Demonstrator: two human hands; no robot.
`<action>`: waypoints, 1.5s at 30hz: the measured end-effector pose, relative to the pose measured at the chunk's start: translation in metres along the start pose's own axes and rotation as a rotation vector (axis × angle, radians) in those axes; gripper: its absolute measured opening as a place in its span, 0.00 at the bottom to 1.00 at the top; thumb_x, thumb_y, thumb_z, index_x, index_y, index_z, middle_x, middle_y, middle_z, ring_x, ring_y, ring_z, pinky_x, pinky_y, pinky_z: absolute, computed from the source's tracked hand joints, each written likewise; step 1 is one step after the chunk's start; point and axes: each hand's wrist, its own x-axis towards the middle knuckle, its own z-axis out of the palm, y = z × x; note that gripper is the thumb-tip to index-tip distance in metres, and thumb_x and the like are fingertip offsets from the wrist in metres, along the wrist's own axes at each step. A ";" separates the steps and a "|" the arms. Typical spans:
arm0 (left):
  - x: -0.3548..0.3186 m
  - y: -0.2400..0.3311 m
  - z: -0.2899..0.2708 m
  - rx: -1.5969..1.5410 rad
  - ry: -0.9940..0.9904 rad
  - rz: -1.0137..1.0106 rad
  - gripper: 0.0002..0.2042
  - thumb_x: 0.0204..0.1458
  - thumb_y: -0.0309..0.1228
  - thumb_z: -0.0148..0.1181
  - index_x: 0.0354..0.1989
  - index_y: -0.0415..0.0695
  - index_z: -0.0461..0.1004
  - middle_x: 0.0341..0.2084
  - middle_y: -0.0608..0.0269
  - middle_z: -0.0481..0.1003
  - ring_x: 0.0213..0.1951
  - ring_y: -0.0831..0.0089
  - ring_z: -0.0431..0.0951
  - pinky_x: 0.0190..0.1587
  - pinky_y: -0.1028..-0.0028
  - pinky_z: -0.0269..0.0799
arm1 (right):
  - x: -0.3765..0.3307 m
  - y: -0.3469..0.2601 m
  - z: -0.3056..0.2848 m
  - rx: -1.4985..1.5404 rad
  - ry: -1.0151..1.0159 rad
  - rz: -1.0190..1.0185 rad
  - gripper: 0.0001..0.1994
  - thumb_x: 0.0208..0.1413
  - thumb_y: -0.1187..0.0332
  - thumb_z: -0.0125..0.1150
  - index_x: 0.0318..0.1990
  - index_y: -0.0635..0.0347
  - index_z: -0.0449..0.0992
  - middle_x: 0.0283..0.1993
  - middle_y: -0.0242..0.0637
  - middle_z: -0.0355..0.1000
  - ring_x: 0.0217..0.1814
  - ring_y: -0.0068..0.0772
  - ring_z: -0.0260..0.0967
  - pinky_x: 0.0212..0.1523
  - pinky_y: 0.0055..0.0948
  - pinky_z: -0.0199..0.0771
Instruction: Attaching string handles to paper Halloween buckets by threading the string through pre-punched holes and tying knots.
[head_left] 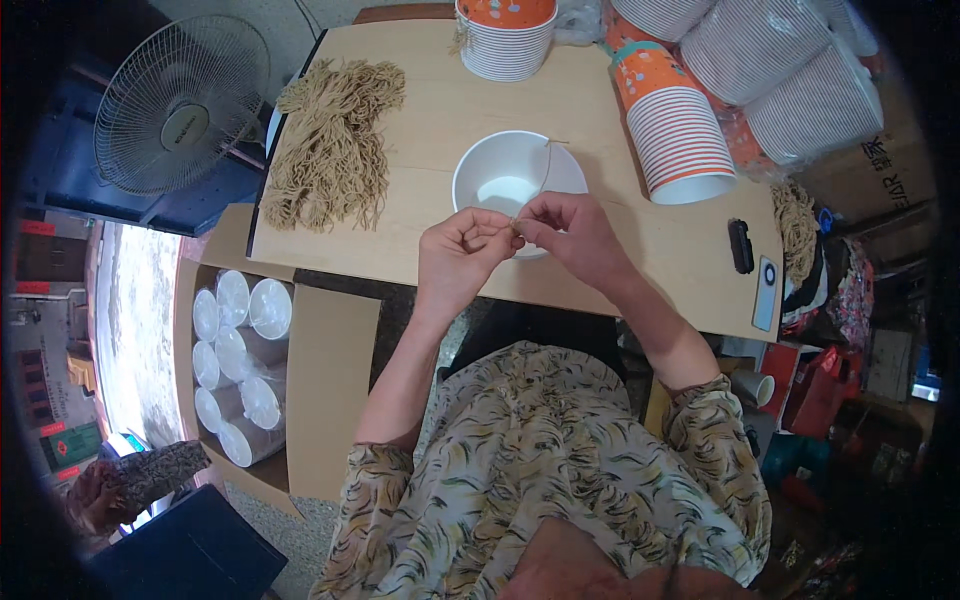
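Note:
My left hand [464,254] and my right hand [575,238] meet over the near rim of a white paper tub [472,180]. Both are closed, fingertips pinched together on a thin tan cord [547,170]. From the pinch the cord runs up across the inside of the tub to its far rim, where its end sticks out. Whatever knot or loop sits between the fingertips is too small to make out. At the left of the table lies a big pile of tan cords [335,140].
A stack of orange-patterned tubs [505,40] stands at the back; another stack [680,140] lies at the right beside plastic-wrapped stacks [815,100]. A black object [740,246] and a phone-like slab [765,293] rest near the right edge. Left are a fan [183,110] and a carton [330,370] of wrapped tubs.

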 end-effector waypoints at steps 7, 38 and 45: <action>-0.001 0.003 0.001 0.041 -0.033 0.029 0.05 0.57 0.19 0.62 0.41 0.32 0.76 0.34 0.56 0.82 0.36 0.76 0.83 0.42 0.79 0.80 | 0.002 -0.001 -0.001 0.124 -0.009 0.050 0.06 0.58 0.74 0.62 0.36 0.71 0.78 0.32 0.34 0.79 0.34 0.20 0.76 0.37 0.23 0.76; 0.001 0.004 -0.008 0.017 -0.051 -0.092 0.04 0.56 0.19 0.63 0.38 0.35 0.77 0.32 0.59 0.81 0.34 0.76 0.82 0.38 0.80 0.79 | 0.008 -0.010 -0.012 0.041 -0.159 0.178 0.08 0.58 0.70 0.61 0.41 0.64 0.78 0.17 0.24 0.64 0.16 0.13 0.58 0.16 0.20 0.55; -0.001 0.003 -0.008 0.050 -0.034 -0.041 0.03 0.56 0.18 0.63 0.37 0.34 0.77 0.31 0.58 0.81 0.33 0.77 0.82 0.38 0.80 0.79 | 0.008 -0.012 -0.014 0.001 -0.221 0.126 0.05 0.55 0.71 0.59 0.36 0.62 0.76 0.18 0.26 0.66 0.19 0.15 0.61 0.21 0.22 0.60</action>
